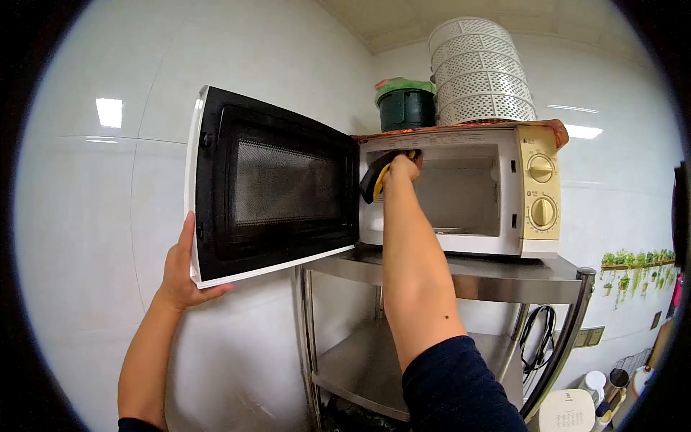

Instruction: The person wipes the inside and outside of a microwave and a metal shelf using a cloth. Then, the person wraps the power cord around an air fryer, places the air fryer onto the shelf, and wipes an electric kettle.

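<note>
A white microwave [450, 248] stands with its black-framed door [288, 183] swung wide open to the left. My left hand [183, 277] grips the door at its lower outer corner, thumb under the bottom edge and fingers along the side. Reaching into the upper left of the cavity, my right hand [404, 169] is closed on a black and yellow cloth [372, 180]. The cloth hangs by the cavity's left wall near the hinge side. My fingertips are partly hidden. Two cream knobs [542, 212] are on the control panel.
The microwave sits on a metal shelf rack [497, 277]. On its top, a patterned cover [461, 126] lies under stacked white perforated baskets [484, 75] and a dark green bin [407, 108]. A black cable [538, 338] hangs at the right; a white appliance [566, 412] stands lower right.
</note>
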Action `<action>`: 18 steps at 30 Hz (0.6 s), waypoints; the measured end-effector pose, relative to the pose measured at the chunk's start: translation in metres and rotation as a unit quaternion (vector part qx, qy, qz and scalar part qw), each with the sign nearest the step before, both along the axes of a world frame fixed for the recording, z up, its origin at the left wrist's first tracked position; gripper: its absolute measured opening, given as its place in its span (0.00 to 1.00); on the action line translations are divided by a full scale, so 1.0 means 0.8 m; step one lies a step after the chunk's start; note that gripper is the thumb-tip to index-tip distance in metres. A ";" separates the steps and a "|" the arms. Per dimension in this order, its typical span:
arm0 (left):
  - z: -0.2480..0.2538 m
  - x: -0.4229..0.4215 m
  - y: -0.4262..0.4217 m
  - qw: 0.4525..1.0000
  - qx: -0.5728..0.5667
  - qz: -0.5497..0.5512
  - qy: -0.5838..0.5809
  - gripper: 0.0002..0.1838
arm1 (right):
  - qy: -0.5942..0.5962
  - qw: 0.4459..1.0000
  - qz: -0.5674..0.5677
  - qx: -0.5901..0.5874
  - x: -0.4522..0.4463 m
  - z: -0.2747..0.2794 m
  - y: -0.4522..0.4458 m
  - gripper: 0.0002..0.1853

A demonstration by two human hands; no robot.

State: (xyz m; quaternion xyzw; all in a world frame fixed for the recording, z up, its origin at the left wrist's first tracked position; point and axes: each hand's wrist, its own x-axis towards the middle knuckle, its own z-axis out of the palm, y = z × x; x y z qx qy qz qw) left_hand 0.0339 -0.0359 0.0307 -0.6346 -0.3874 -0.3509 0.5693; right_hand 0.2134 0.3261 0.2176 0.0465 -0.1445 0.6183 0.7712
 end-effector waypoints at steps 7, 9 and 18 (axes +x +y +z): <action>-0.007 -0.033 0.014 1.000 0.012 0.003 -0.010 0.65 | -0.003 0.999 0.041 -0.025 -0.045 0.021 0.063 0.19; -0.005 -0.037 0.014 1.000 0.018 0.026 0.002 0.66 | 0.017 0.998 0.054 0.004 -0.075 0.035 0.114 0.17; -0.003 -0.052 0.018 0.998 0.005 -0.052 0.029 0.62 | 0.157 0.986 -0.015 -0.050 -0.004 0.011 0.009 0.18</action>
